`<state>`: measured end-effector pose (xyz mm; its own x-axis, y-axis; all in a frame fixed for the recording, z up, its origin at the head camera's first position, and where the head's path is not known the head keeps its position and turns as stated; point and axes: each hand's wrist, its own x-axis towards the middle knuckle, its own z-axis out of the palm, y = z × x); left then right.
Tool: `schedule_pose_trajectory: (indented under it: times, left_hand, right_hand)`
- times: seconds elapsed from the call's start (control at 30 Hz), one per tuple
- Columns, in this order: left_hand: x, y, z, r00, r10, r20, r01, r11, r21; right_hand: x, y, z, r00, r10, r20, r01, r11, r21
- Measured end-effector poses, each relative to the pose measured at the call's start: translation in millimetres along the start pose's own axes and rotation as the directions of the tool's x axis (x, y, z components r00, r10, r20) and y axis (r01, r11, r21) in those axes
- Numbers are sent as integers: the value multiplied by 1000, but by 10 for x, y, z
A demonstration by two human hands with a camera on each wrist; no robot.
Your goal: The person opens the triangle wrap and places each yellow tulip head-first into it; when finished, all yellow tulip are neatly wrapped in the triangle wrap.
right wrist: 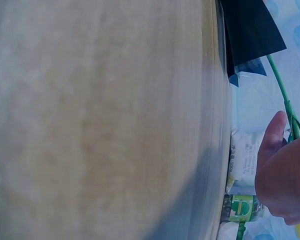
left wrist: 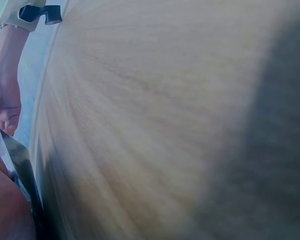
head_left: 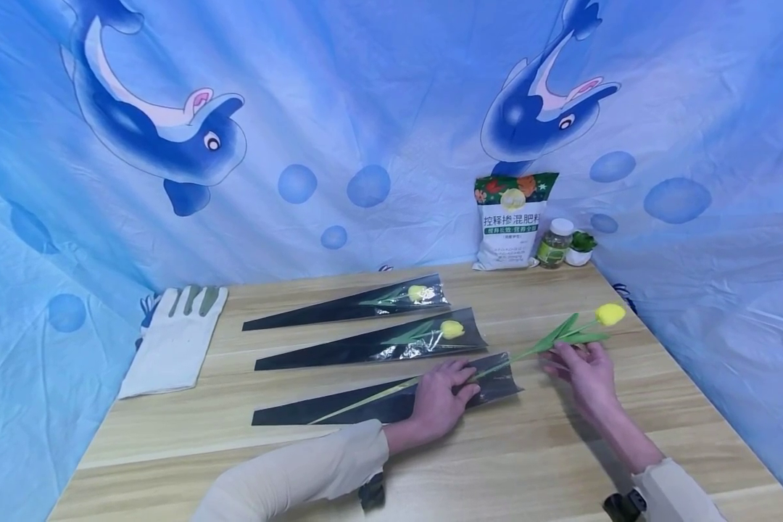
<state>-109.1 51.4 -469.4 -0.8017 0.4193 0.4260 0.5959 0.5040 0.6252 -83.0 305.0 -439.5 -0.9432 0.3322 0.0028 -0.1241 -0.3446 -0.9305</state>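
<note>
Fingers of the left hand [head_left: 438,401] are lying flat and spread on the nearest black sleeve [head_left: 339,410], pressing its wide end against the wooden table [head_left: 548,464]. To the right, the right hand [head_left: 583,370] is pinching the green stem of a yellow tulip [head_left: 610,314] just below its leaves; the flower head is sticking out toward the far right, while the long stem is running leftward into the open mouth of that sleeve and showing through along its length. In the right wrist view the thumb [right wrist: 272,137] is sitting against the stem [right wrist: 285,102], with the sleeve's dark edge [right wrist: 247,30] just beyond. The left wrist view is blurring almost everything, showing only tabletop and a sliver of the sleeve. Farther back, two more sleeves, the middle one [head_left: 372,348] and the far one [head_left: 346,310], are lying parallel, each already holding a yellow tulip. A pair of white gloves [head_left: 172,341] is resting at the left edge of the table. At the far right corner a fertilizer bag [head_left: 510,221] is standing beside a small jar [head_left: 554,244] and a little potted plant [head_left: 581,248], all against a blue dolphin-printed cloth [head_left: 365,109].
</note>
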Motion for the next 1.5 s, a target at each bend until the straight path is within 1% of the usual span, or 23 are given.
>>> schedule_pose_trajectory:
  times: [0.1, 0.23, 0.43, 0.67, 0.83, 1.0, 1.23, 1.5]
  left_hand:
    - [0, 0, 0, 1000, -6, 5, 6, 1000, 0]
    - [2, 3, 1, 1000, -10, 8, 10, 1000, 5]
    - [-3, 10, 8, 1000, -26, 18, 26, 1000, 8]
    - [-6, 15, 15, 999, -34, 12, 34, 999, 0]
    - [4, 16, 21, 1000, -27, -2, 27, 1000, 4]
    - [24, 31, 22, 1000, -14, -14, 14, 1000, 13]
    - [50, 62, 22, 1000, -29, -4, 29, 999, 16]
    - [67, 71, 30, 999, -33, -8, 33, 999, 2]
  right_hand:
    - [0, -11, -9, 999, 34, -21, -34, 999, 31]
    - [0, -24, -11, 997, 62, -55, -58, 996, 62]
    - [-6, -33, -2, 993, 78, -90, -71, 995, 75]
    - [-2, -29, 0, 988, 91, -124, -82, 994, 75]
    - [-12, -27, 0, 989, 93, -117, -84, 994, 74]
    - [-34, -19, 51, 993, 89, -74, -84, 994, 63]
    - [-50, 4, 94, 995, 89, -37, -89, 996, 1]
    - [-65, 47, 98, 995, 97, -33, -98, 994, -38]
